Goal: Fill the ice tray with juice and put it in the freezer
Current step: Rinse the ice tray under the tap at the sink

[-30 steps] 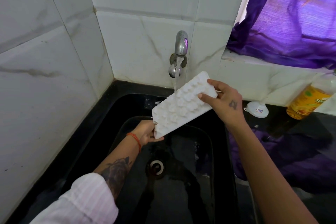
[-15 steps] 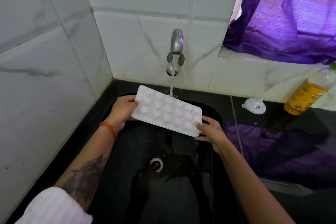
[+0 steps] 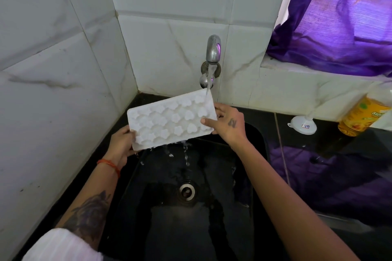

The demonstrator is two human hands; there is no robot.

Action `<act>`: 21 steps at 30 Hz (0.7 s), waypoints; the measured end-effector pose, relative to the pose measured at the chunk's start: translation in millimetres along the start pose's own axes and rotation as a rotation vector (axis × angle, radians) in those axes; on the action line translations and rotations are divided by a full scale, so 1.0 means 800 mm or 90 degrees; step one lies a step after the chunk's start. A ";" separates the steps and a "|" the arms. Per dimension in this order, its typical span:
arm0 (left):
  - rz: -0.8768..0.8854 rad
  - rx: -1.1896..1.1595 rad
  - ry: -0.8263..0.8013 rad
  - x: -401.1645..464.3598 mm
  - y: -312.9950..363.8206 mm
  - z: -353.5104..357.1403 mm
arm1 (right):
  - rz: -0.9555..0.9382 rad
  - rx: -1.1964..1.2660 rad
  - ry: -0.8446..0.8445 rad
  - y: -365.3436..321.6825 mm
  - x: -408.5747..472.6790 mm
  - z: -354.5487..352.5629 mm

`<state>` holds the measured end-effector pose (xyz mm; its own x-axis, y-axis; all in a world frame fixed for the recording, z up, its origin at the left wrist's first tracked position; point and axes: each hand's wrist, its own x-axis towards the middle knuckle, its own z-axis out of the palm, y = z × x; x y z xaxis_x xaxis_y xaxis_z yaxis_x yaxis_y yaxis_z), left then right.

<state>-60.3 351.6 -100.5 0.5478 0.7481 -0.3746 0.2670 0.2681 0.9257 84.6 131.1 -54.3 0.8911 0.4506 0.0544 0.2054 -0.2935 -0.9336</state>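
A white ice tray point(image 3: 169, 119) with flower and heart shaped cells is held tilted over the black sink point(image 3: 257, 144), under the running tap point(image 3: 213, 51). Water strikes its far right corner and streams off its lower edge into the basin. My left hand point(image 3: 122, 142) grips the tray's lower left end. My right hand point(image 3: 228, 124) grips its right end, thumb on top. A juice bottle point(image 3: 360, 115) with a yellow label lies on the counter at the far right.
A small white funnel point(image 3: 302, 126) stands on the black counter between the sink and the bottle. White marble tile walls close in the left and back. A purple curtain point(image 3: 339, 27) hangs at the window ledge on the right. The drain point(image 3: 187, 192) sits mid-basin.
The tray has been tipped and turned under the tap: its right end has risen toward the spout and its left end has dropped. Both hands kept hold of its ends.
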 end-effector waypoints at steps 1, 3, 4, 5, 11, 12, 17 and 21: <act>-0.024 -0.006 0.002 0.001 -0.005 0.001 | -0.020 -0.017 -0.004 -0.007 0.001 0.001; -0.074 -0.017 -0.013 0.000 -0.013 0.007 | -0.055 -0.047 -0.005 -0.018 0.005 0.001; -0.092 -0.026 -0.032 -0.002 -0.015 0.013 | -0.068 -0.065 0.001 -0.022 0.008 -0.001; -0.108 -0.042 -0.052 -0.004 -0.017 0.020 | -0.075 -0.080 0.010 -0.025 0.011 -0.005; -0.254 -0.363 -0.164 -0.015 -0.016 0.078 | -0.040 -0.085 0.101 -0.003 0.020 -0.055; -0.271 -0.401 -0.175 -0.017 -0.015 0.087 | -0.037 -0.075 0.120 0.006 0.018 -0.064; -0.290 -0.479 -0.196 -0.033 -0.002 0.125 | -0.024 0.167 0.177 0.058 -0.007 -0.105; -0.225 -0.471 -0.204 -0.047 0.007 0.139 | 0.074 0.363 0.237 0.100 -0.030 -0.119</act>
<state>8.7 257.3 -86.8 0.7560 0.3708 -0.5395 -0.0591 0.8594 0.5079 118.3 16.7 -96.3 0.9950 0.0940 -0.0340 -0.0535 0.2132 -0.9755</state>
